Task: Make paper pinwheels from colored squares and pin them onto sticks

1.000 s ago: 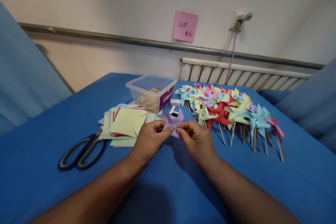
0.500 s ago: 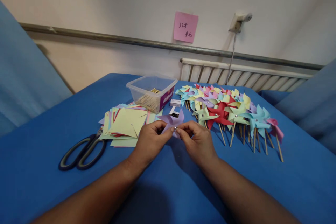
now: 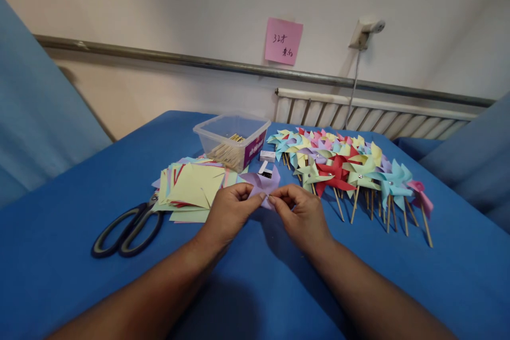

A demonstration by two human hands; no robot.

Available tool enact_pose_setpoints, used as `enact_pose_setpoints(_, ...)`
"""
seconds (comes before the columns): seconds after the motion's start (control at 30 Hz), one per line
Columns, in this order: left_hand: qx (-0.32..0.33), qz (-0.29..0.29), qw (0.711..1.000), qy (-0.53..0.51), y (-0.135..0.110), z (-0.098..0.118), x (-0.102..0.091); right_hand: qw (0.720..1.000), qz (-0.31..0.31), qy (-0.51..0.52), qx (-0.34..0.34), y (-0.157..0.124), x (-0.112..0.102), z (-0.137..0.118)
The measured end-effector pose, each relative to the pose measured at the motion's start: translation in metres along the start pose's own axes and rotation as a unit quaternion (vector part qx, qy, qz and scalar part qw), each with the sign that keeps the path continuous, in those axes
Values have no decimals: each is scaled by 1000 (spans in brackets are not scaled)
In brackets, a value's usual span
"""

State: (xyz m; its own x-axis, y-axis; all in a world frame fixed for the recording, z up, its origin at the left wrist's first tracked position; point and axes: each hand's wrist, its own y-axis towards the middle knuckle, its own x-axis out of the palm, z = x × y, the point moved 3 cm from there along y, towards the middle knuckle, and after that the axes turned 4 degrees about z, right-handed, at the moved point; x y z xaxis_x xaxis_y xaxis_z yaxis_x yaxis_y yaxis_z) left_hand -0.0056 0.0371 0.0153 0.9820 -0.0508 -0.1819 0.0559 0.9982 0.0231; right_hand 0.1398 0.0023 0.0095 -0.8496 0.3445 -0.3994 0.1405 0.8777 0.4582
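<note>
A purple paper pinwheel (image 3: 264,183) with folded blades is held between my two hands above the blue cloth. My left hand (image 3: 233,210) pinches it from the left, thumb near its centre. From the other side, my right hand (image 3: 300,212) has thumb and forefinger pressed together at the centre, on a small metal pin that the fingertips mostly cover. Just behind the pinwheel, a small opened box (image 3: 265,171) shows dark contents too small to make out. No stick shows on this pinwheel.
Left lie stacked coloured paper squares (image 3: 195,183) and scissors (image 3: 129,231). A clear plastic tub (image 3: 223,141) of wooden sticks stands behind, near a small white box (image 3: 267,156). Several finished pinwheels (image 3: 334,172) crowd the right. A radiator (image 3: 374,111) and metal rail (image 3: 223,64) line the wall.
The shiny metal seen between my fingertips is now mostly covered. Both hands keep nearly the same place around the purple pinwheel; the whole view has shifted slightly.
</note>
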Motion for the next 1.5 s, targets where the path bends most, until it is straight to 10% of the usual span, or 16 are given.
enact_pose_setpoints(0.97, 196, 56, 964, 169, -14, 10, -2, 984, -24, 144, 106, 0, 6, 2)
enact_pose_setpoints(1.23, 173, 60, 971, 153, -12, 6, -1, 992, 35, 116, 22, 3, 2, 1)
enact_pose_setpoints(1.5, 128, 48, 987, 83, -11, 5, -1, 926, 23, 340, 164, 0, 18, 6)
